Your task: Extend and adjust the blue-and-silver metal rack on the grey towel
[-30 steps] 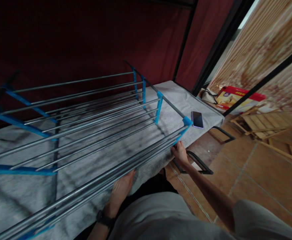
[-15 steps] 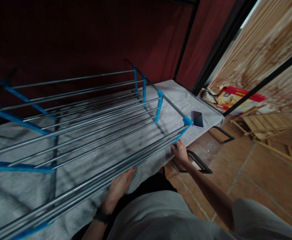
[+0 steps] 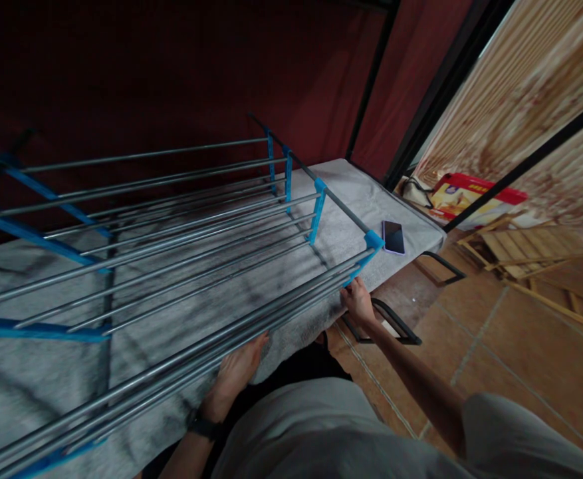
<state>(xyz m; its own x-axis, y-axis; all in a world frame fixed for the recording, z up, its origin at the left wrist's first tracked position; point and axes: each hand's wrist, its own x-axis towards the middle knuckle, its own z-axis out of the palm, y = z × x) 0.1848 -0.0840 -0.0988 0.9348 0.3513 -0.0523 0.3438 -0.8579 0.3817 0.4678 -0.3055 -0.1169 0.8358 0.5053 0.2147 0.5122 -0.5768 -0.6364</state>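
Observation:
A shoe rack [image 3: 211, 247] of grey metal tubes and blue plastic side pieces lies across a grey cloth-covered surface. My right hand [image 3: 358, 301] is closed in a pinch on the lower end of the blue side piece [image 3: 359, 265] at the rack's near right corner, where the front tubes end. Farther left, my left hand [image 3: 241, 364] is curled against the lowest of the front metal tubes [image 3: 191, 378], its fingertips partly hidden by them. Black cross rods [image 3: 347, 211] run through the blue joints.
A phone [image 3: 393, 237] lies right of the rack on the grey cloth [image 3: 355, 183]. Black metal frames [image 3: 395, 326] stick out past the near edge. On the tiled floor are a red and yellow box [image 3: 475, 196] and a folded wooden piece [image 3: 535, 253]. A dark red panel [image 3: 171, 73] rises behind.
Both hands keep their places on the rack. The view has shifted very slightly; the left end of the rack appears a little farther left and the tubes look nearly unmoved.

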